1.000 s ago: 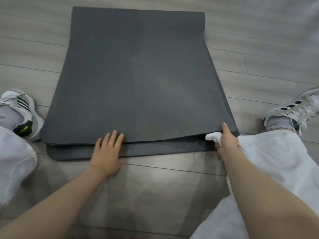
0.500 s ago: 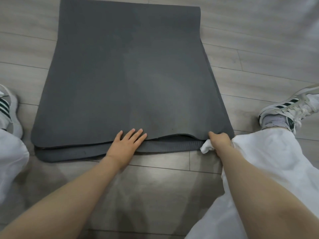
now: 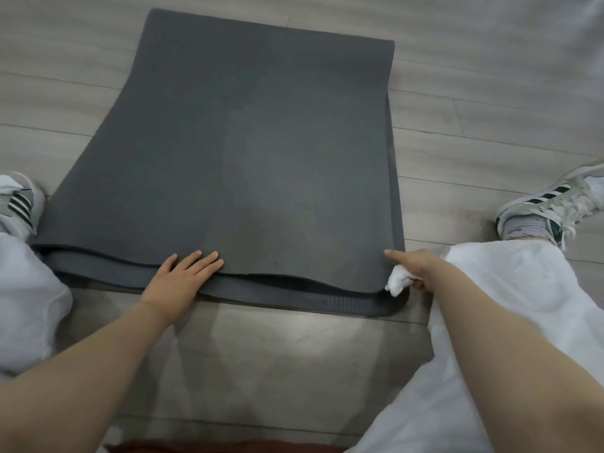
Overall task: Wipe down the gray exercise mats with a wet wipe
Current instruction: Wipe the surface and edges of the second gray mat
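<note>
- Right hand (image 3: 416,268) at the near right corner of the mats, lower fingers curled round a crumpled white wet wipe (image 3: 398,284), index finger stretched out flat along the corner of the upper mat.
- Wipe bunched small, poking out below the hand, touching the rounded corner edge where the two mats meet.
- Left hand (image 3: 178,282) laid flat, palm down, fingers straight and close together, pressing on the near edge of the upper mat, left of the middle; nothing held in it.
- Smooth dark gray foam exercise mat (image 3: 255,152) spread on top, reaching away from the hands, far edge straight, near edge slightly wavy and lifted a little between the two hands.
- Second dark gray exercise mat with a ribbed surface (image 3: 294,299) underneath, showing only as a strip along the near edge and a thin sliver down the right side.
- Both mats lying on a pale gray wood-plank floor (image 3: 490,125), glossy patch of it just in front of the mats, between the forearms.
- White loose trouser legs (image 3: 510,305) at either side, knees spread, the mats between them.
- White sneaker with dark green stripes (image 3: 555,204) well right of the mats; matching striped sneaker (image 3: 21,204) just beside the left near corner.
- Narrow reddish-brown strip (image 3: 222,447) at the bottom edge, too little in view to identify.
</note>
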